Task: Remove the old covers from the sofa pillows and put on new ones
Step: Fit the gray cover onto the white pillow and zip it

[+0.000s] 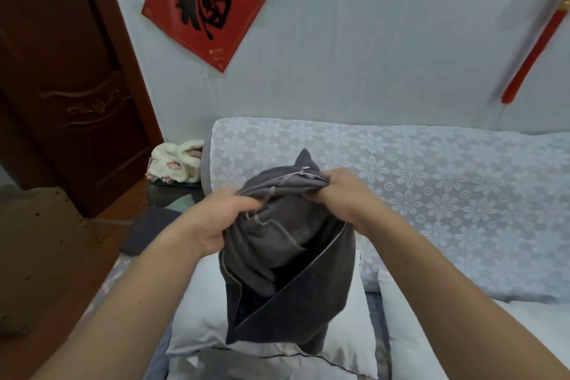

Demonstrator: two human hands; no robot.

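Observation:
A dark grey pillow cover hangs in the air in front of me, bunched at its top and showing pale seam stitching. My left hand grips the bunched fabric at the upper left. My right hand grips the top edge at the upper right. Below the cover, a bare white pillow lies on the sofa seat. A second white pillow lies to its right, partly cut off by my right arm.
The sofa back wears a white floral lace cover. A folded dark grey cloth lies on the sofa's left end. A cream fluffy bundle sits on a side table by the brown door. A brown chair stands at left.

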